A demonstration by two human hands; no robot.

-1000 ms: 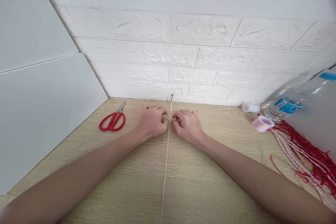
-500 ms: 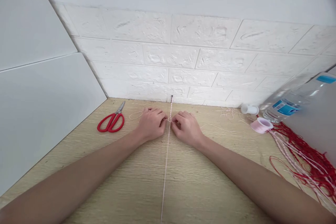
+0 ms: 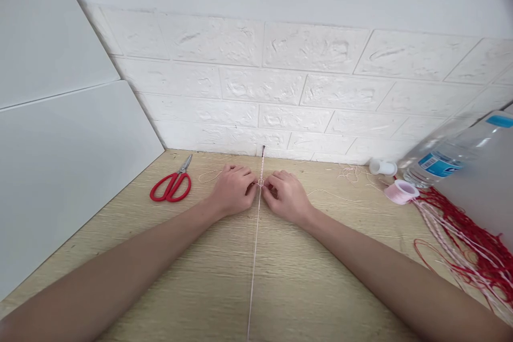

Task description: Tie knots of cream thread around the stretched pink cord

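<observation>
A pale wood-grain tabletop [image 3: 200,278] meets a white wall [image 3: 316,51] with embossed bricks below and a smooth surface above; plain white panels [image 3: 72,160] close off the left side. A pale pink cord [image 3: 254,256] runs straight from a dark spot at the wall's foot toward the viewer, its far stretch thicker and braided. Near the wall, the left hand [image 3: 234,191] and right hand [image 3: 287,196], fingers curled, flank the cord, each pinching fine thread [image 3: 332,194] beside a small loop around it. Left of the hands lie red-handled scissors [image 3: 172,186], blades toward the wall. At far right are a white spool [image 3: 382,166], a pink spool [image 3: 401,192], a clear bottle [image 3: 438,164] with a blue label, and a heap of red strings [image 3: 481,248] mixed with pink.
</observation>
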